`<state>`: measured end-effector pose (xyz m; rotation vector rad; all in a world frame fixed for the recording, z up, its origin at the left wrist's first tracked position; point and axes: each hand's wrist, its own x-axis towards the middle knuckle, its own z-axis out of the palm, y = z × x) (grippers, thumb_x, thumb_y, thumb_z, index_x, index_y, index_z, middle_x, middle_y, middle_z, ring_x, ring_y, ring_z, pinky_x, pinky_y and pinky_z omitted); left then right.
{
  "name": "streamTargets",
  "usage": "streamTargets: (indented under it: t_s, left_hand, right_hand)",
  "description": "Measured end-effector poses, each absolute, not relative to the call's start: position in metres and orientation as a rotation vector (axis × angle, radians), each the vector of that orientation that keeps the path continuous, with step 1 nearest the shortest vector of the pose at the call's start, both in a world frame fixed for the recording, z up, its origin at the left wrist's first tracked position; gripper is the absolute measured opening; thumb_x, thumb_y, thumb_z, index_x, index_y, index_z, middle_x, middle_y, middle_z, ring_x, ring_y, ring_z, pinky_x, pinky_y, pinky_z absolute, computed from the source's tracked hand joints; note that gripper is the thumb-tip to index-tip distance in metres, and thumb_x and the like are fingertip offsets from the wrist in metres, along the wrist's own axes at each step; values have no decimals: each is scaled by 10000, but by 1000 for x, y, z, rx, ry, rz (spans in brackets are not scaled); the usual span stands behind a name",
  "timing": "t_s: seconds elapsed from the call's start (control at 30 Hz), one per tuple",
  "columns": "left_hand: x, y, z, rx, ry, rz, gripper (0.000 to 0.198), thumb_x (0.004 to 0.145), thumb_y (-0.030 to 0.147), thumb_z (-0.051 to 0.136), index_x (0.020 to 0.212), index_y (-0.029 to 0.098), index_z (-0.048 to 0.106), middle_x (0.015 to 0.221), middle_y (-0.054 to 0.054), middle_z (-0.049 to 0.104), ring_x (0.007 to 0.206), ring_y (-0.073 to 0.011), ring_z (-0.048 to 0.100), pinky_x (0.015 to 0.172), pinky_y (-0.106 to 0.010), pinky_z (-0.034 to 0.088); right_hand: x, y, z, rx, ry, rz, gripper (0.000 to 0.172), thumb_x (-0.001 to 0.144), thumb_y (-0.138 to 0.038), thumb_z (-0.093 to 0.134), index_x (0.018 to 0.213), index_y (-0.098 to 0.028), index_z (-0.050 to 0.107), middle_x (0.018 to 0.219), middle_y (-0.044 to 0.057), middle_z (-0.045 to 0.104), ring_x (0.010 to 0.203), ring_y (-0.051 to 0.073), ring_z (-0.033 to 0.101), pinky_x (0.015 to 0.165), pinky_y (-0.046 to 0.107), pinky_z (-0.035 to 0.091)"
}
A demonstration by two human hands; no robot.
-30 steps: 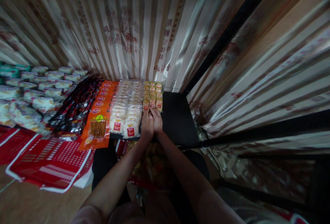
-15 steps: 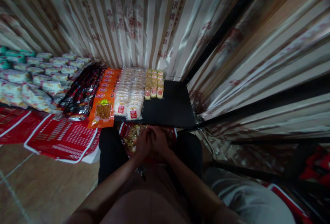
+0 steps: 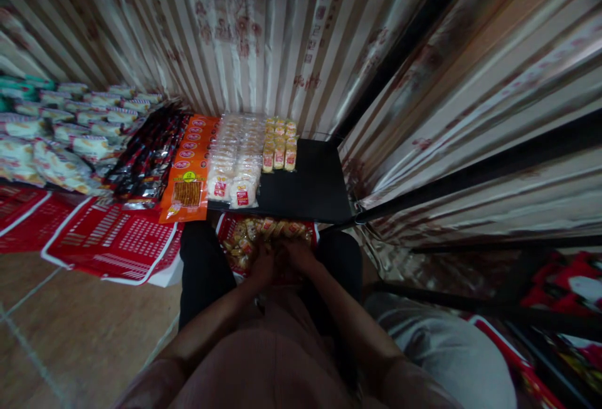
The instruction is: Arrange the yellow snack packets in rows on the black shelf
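Observation:
A red basket (image 3: 316, 228) sits between my knees, filled with small yellowish wrapped snack packets (image 3: 270, 227). My left hand (image 3: 264, 262) reaches down into it among the packets, its fingers pointing inward. My right hand (image 3: 297, 254) is in the basket too, close beside the left. Both sets of fingers are dim and partly sunk among the packets, so their grip does not show. On the black shelf (image 3: 305, 192) just beyond stand neat rows of similar yellow packets (image 3: 279, 144). Left of those lie two rows of clear-wrapped white packets (image 3: 235, 164).
An orange snack bag (image 3: 190, 170), dark shiny packets (image 3: 143, 164) and white bags (image 3: 70, 139) line the shelf leftward. Red baskets (image 3: 113, 239) stand below at the left. Pleated curtains (image 3: 263, 39) hang behind; a black bar (image 3: 451, 177) runs along the right.
My hands were together above the packets; now they are lower and slightly apart inside the basket. The whole view has shifted slightly.

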<state>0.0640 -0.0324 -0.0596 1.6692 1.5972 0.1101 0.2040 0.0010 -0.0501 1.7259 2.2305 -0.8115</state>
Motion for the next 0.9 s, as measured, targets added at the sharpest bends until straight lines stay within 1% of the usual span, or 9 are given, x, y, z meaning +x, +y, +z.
streamTargets:
  t_s: [0.07, 0.13, 0.2, 0.27, 0.37, 0.53, 0.63, 0.77, 0.9]
  left_hand:
    - [63, -31, -65, 1634, 1597, 189, 311, 841, 269, 497, 1100, 111, 565, 1406, -223, 331, 1125, -293, 535, 929, -385, 430]
    - [61, -31, -71, 1592, 1597, 268, 281, 833, 253, 507, 1068, 108, 559, 1316, -213, 447, 1129, -274, 527, 943, -383, 413]
    - [59, -32, -76, 1526, 1589, 330, 240, 835, 251, 498, 1028, 119, 552, 1150, -172, 577, 1059, -242, 563, 908, -363, 427]
    - [57, -33, -77, 1447, 1580, 376, 218, 841, 286, 485, 985, 135, 549, 985, -123, 640, 931, -218, 604, 833, -342, 452]
    - [54, -32, -71, 1368, 1570, 469, 229, 817, 337, 511, 952, 155, 544, 897, -84, 654, 828, -204, 615, 749, -318, 460]
    - [51, -24, -42, 1311, 1608, 718, 188, 797, 292, 530, 933, 162, 520, 887, -66, 644, 812, -179, 604, 740, -300, 457]
    - [51, -17, -19, 1316, 1597, 860, 132, 795, 279, 530, 878, 177, 515, 824, -31, 633, 770, -164, 594, 733, -298, 459]
    - [53, -5, 10, 1328, 1611, 960, 129, 793, 278, 526, 878, 181, 516, 829, -19, 623, 762, -156, 585, 727, -290, 455]
    - [58, 11, 25, 1346, 1615, 959, 162, 791, 287, 521, 907, 174, 529, 822, -26, 614, 763, -159, 582, 726, -289, 460]
  right_hand:
    - [203, 4, -50, 1751, 2239, -827, 450, 779, -131, 490, 1223, -178, 548, 1189, 129, 595, 1105, 250, 531, 954, 356, 359]
    - [203, 6, -46, 1789, 2283, -887, 488, 767, -148, 528, 1253, -185, 518, 1205, 122, 583, 1104, 241, 529, 949, 340, 367]
    - [203, 8, -41, 1811, 2341, -987, 513, 755, -152, 553, 1264, -199, 505, 1200, 107, 580, 1091, 225, 531, 939, 324, 378]
    - [202, 9, -32, 1829, 2383, -1075, 507, 749, -136, 555, 1253, -177, 511, 1160, 109, 588, 1054, 210, 542, 917, 310, 394]
    - [200, 12, -16, 1898, 2453, -1112, 492, 738, -122, 561, 1229, -138, 525, 1140, 119, 577, 1041, 203, 536, 915, 313, 402]
    - [197, 18, 8, 2045, 2663, -1211, 452, 730, -133, 578, 1180, -171, 560, 1111, 96, 575, 1045, 197, 540, 945, 344, 415]
    - [193, 20, 11, 2191, 2619, -1578, 499, 728, -161, 577, 1224, -183, 516, 1113, 90, 573, 981, 178, 589, 869, 327, 488]
    - [185, 23, 6, 2385, 2386, -2043, 606, 701, -164, 584, 1283, -213, 424, 952, 32, 642, 796, 139, 645, 714, 275, 546]
    - [183, 33, 5, 2438, 2347, -2308, 366, 691, -217, 605, 1047, -208, 523, 914, 39, 669, 819, 158, 657, 757, 301, 547]
